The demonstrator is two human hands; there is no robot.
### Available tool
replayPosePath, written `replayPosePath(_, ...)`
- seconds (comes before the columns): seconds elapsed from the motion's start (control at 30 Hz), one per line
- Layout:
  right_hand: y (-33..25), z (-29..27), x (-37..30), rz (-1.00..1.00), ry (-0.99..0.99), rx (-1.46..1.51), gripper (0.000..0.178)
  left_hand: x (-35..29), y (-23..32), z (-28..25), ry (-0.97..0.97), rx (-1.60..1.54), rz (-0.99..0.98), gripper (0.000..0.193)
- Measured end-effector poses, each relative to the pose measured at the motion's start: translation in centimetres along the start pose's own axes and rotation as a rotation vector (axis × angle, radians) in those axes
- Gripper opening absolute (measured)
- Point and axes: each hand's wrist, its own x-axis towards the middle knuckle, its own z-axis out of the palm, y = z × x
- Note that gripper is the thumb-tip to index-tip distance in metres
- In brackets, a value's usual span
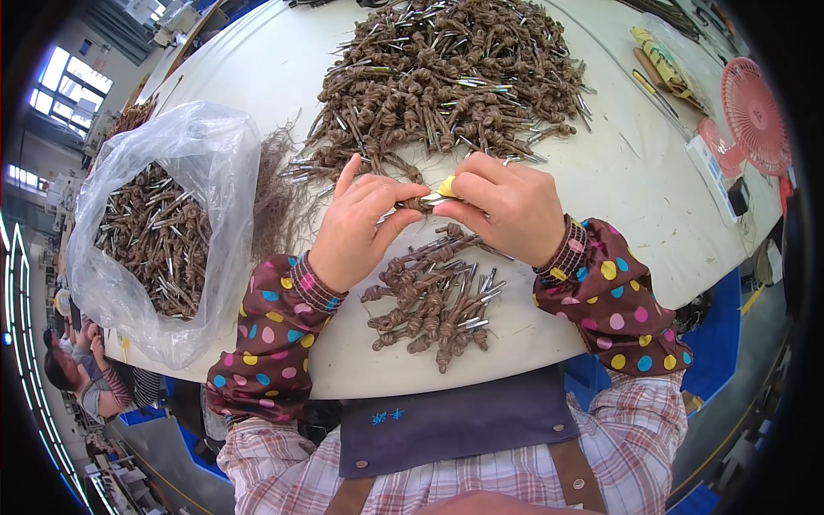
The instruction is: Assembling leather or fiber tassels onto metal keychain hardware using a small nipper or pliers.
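Over the near middle of the table, my two hands meet in front of the large pile. My left hand (359, 225) pinches a brown knotted cord (415, 204) between thumb and forefinger, the other fingers raised. Closed beside it, my right hand (513, 206) grips a small silvery tool with a yellow part (446, 186); its exact kind is partly hidden by the fingers. The tool's metal touches or nearly touches the cord. Just below my hands lies a small heap of knotted cords with metal tips (438, 300). Beyond them spreads the large pile of similar cords (446, 77).
At the left, a clear plastic bag (227, 146) stands open, full of knotted cords. Loose brown fibres (279, 197) lie beside it. A pink fan (755, 116) and a yellow package (661, 60) are at the right of the white table (635, 189). Another person (81, 369) sits far left.
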Motion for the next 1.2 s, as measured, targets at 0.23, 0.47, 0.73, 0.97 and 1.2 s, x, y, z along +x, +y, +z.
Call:
replayPosePath(0.23,-0.2,0.0,0.0,-0.034,0.023,-0.038,0.021,-0.1,-0.4,0.4,0.038,-0.048,0.004,0.023)
replayPosePath(0.47,-0.3,0.2,-0.1,-0.034,0.035,-0.054,0.019,-0.1,-0.4,0.4,0.041,-0.064,0.0,0.022)
replayPosePath(0.73,-0.1,-0.2,0.1,0.307,0.009,0.351,0.025,-0.1,-0.5,0.3,0.033,-0.122,-0.041,0.022)
replayPosePath(0.97,-1.4,0.2,0.0,0.344,-0.029,0.445,0.043,-0.1,-0.3,0.6,0.057,-0.068,-0.038,0.026)
replayPosePath(1.2,-1.5,1.0,-0.4,0.085,0.008,0.087,0.045,0.2,0.1,1.1,0.106,-0.032,-0.034,0.029)
